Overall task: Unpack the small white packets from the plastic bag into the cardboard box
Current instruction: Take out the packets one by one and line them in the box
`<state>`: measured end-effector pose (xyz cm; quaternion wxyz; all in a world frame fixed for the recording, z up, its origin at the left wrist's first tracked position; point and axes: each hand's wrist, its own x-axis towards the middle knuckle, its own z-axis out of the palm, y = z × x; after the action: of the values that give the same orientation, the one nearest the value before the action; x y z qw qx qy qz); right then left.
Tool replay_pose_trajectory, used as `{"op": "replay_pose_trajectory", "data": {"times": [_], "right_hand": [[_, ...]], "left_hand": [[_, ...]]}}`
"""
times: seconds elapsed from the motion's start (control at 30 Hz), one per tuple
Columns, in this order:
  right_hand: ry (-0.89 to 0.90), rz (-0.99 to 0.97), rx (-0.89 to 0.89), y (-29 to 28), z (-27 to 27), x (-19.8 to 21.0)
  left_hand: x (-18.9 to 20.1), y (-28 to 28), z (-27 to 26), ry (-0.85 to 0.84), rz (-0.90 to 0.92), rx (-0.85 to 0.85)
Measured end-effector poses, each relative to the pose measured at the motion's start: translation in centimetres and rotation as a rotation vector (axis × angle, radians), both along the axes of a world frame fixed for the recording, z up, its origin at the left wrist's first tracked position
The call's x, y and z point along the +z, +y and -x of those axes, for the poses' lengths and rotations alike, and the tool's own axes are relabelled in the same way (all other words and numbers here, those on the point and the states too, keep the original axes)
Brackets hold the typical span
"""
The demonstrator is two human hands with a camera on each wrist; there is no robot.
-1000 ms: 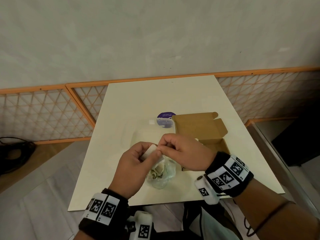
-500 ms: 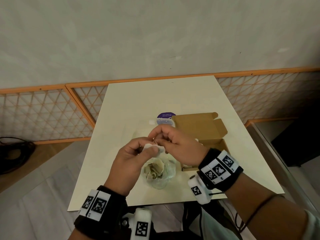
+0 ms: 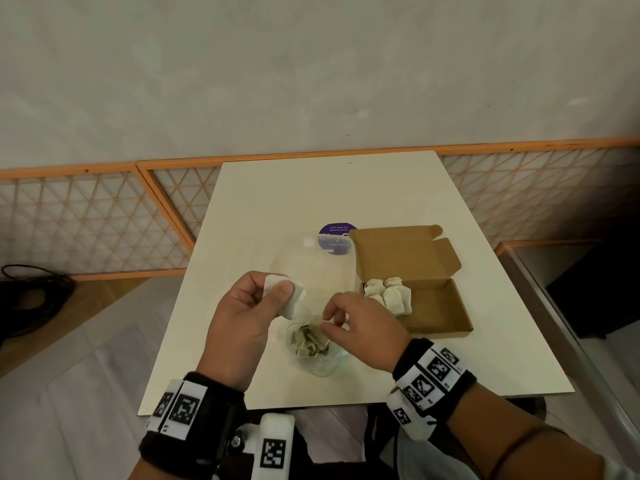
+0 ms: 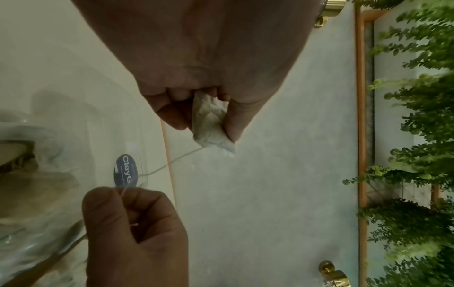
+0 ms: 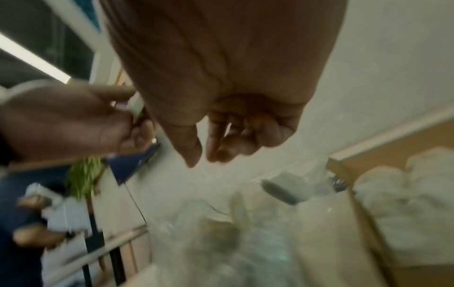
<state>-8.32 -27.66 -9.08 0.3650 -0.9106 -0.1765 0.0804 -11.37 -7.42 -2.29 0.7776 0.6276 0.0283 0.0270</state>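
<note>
Head view: one packet (image 3: 287,296) in left hand (image 3: 242,317), two hands total.

Head view: from above and behind the wrists, facing forward and down across the table (image 3: 346,188) toward the wall, far enough back to take in both hands, the plastic bag (image 3: 313,344) and the cardboard box (image 3: 438,308) whole. Left wrist view: rolled sideways, very close along the left hand (image 4: 196,58), past a white packet (image 4: 211,120) to the table edge and wall. Right wrist view: equally close along the right hand (image 5: 221,77), angled down, blurred. Shared by all three: both hands, packet and bag. Box interior with packets shared by head and right wrist views only.
</note>
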Motion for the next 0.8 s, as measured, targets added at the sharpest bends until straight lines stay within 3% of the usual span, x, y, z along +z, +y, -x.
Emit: {"op": "replay_pose_trajectory", "data": {"times": [0.1,0.37,0.57,0.8], "right_hand": [[-0.084,0.239,-0.056,0.2,0.0,-0.5],[-0.098,0.541,0.042,2.8,-0.3,-2.3],[-0.134,0.501,-0.006,2.3,-1.3,-3.1],[-0.032,0.108,-0.128,0.1,-1.5,0.3]], "left_hand": [[-0.5,0.5,0.3,0.003,-0.024,-0.001],[-1.8,0.7,0.7,0.076,-0.062,0.013],[-1.7,1.0,0.7,0.084,-0.096,0.024],[-2.2,1.2,0.8,0.073,-0.235,0.016]]}}
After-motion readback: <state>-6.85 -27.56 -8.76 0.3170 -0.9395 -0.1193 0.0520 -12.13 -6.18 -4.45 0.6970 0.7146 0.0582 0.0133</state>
